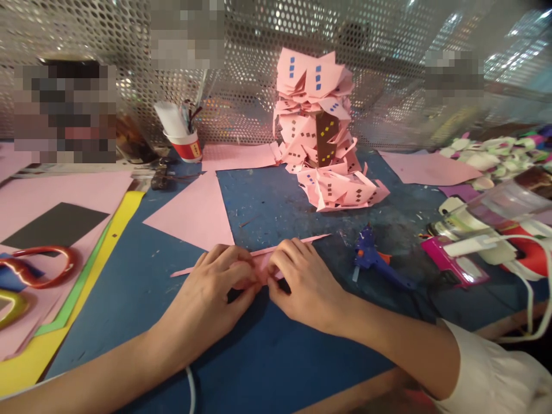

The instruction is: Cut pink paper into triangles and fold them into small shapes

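Observation:
My left hand (219,276) and my right hand (297,282) meet at the middle of the blue table, both closed on one narrow folded strip of pink paper (319,238). Its thin ends stick out past the hands at left and right, while its middle is partly covered by my fingers. Just behind my left hand lies a flat pink paper sheet (196,213) with a pointed left corner. To the right of my right hand rests a blue glue gun (366,250) with an orange trigger.
A pink folded-paper stack (310,138) with small coloured squares stands at the back. Red-handled scissors (64,270) lie on layered coloured paper at left. A paper cup (185,146) holds tools near the perforated metal screen. A pink phone-like device (457,264) with a white cable is at right.

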A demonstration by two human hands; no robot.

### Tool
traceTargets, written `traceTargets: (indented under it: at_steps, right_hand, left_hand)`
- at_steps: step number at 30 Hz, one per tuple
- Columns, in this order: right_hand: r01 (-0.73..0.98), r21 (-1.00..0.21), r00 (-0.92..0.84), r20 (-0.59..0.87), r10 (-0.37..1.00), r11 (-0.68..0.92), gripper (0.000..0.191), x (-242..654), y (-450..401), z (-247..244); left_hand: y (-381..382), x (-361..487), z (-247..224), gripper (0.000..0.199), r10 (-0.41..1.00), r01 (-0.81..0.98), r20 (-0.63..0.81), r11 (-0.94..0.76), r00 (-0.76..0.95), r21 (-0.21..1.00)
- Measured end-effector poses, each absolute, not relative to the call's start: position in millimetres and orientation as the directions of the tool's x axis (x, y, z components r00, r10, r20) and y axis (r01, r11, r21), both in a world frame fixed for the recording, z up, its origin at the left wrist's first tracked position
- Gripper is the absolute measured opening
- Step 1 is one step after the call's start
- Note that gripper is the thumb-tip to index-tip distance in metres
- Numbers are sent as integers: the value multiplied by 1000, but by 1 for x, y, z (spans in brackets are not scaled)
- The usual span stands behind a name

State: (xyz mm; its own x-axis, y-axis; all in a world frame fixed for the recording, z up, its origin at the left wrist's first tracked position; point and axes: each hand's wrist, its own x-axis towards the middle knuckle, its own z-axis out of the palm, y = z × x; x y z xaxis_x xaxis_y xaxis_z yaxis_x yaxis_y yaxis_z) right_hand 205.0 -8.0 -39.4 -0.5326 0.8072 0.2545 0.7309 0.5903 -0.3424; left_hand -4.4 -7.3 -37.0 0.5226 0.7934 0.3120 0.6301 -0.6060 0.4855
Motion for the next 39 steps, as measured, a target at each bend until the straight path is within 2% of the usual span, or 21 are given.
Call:
traceTargets:
  at_steps: [10, 15, 22, 39]
  right_hand:
    - [755, -330, -524, 217, 824, 567, 7, 204, -8, -38]
    - [754, -339, -529, 193, 826, 562, 10, 207, -8, -36]
    - [764, -344, -513, 191, 837, 547, 13, 209, -8, -37]
    - [752, -397, -508, 161, 846, 527, 20, 214, -5, -36]
  left_hand:
    - [-4, 6, -41, 5, 857, 740, 222, -513, 464, 434]
    - [-3, 5, -40, 12, 856, 732, 200, -512, 476, 450]
    - [-4, 3, -40, 9, 861, 735, 174, -500, 477, 458]
    - [-3, -1, -37, 20, 862, 716, 152, -489, 484, 498]
